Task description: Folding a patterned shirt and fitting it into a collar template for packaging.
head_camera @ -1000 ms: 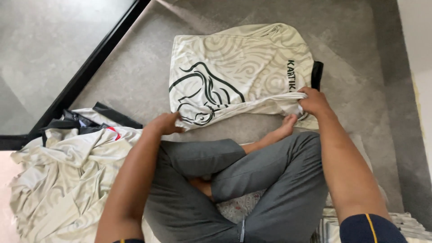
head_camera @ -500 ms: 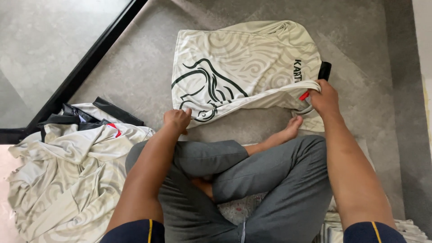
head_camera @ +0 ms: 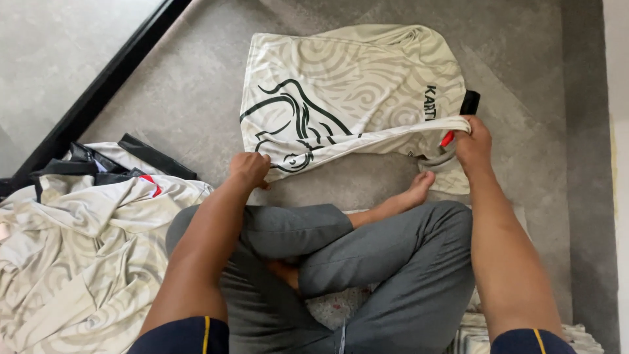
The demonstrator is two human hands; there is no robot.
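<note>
Two hands pinch one cream jersey (head_camera: 354, 85) spread on the grey floor (head_camera: 190, 92) ahead of crossed legs: the left hand (head_camera: 249, 169) has its grip pressed onto the near corner, the right hand (head_camera: 473, 139) pinches the folded near edge by a red tag. It looks light, limp and likely slippery, best taken at corners or hems. Its underside and far layers are hidden; fingertips are tucked under cloth. A pile of similar shirts (head_camera: 78, 255) lies left, cut off by the frame
</note>
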